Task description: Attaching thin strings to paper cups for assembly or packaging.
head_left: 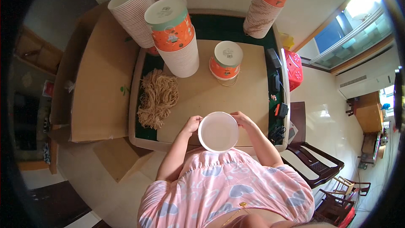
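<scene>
Both hands, left [192, 123] and right [241, 119], curled in grip.

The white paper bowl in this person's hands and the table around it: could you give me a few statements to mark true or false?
1. Both hands, left hand and right hand, hold the white paper bowl. True.
2. The bowl is full of noodles. False: it looks empty.
3. A bundle of tan strings lies on the table to the person's left. True.
4. Only one stack of cups stands on the table. False: several tall stacks of orange paper bowls stand at the far side.
</scene>
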Motion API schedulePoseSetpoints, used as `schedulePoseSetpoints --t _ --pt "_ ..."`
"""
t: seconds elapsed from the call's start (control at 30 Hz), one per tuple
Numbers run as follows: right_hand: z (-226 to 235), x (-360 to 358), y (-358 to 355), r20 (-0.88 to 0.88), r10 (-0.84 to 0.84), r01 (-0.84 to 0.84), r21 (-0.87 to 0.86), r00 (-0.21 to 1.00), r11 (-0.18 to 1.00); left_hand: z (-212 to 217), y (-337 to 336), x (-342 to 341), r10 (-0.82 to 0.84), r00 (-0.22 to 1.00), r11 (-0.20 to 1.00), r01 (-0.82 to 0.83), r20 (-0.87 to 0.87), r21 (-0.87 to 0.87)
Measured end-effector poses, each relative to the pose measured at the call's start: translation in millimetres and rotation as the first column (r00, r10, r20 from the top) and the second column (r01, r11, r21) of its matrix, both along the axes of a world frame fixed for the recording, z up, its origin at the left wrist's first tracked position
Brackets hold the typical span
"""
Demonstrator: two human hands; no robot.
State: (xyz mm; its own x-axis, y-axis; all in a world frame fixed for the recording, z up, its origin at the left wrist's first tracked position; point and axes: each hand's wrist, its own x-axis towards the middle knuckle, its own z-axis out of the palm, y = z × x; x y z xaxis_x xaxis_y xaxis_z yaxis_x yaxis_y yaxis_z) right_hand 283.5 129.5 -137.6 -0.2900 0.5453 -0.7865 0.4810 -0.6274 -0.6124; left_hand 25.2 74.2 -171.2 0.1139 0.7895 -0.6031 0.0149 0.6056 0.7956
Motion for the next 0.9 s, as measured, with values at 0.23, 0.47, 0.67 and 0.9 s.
schedulePoseSetpoints --t 0.23,0.47,0.67,0.9 --pt "12 -9 0 -0.153 -0.035 0.101 0.457 0.988 0.883 21 10 9 -0.049 0.998 0.997 0.051 -0.047 0.053" --pt "-4 5 10 0.248 0.104 -0.155 0.192 0.963 0.969 -13 8 8 -0.144 0.983 0.984 0.155 -0.117 0.092" --pt "2 20 -8 0.054 0.387 -0.375 -0.157 0.920 0.913 -2 -9 -5 -0.142 0.954 0.950 0.206 0.263 -0.234" --pt "114 18 49 -0.330 0.100 -0.074 0.090 0.939 0.993 62 55 -17 -0.181 0.922 0.889 0.302 -0.343 0.343"
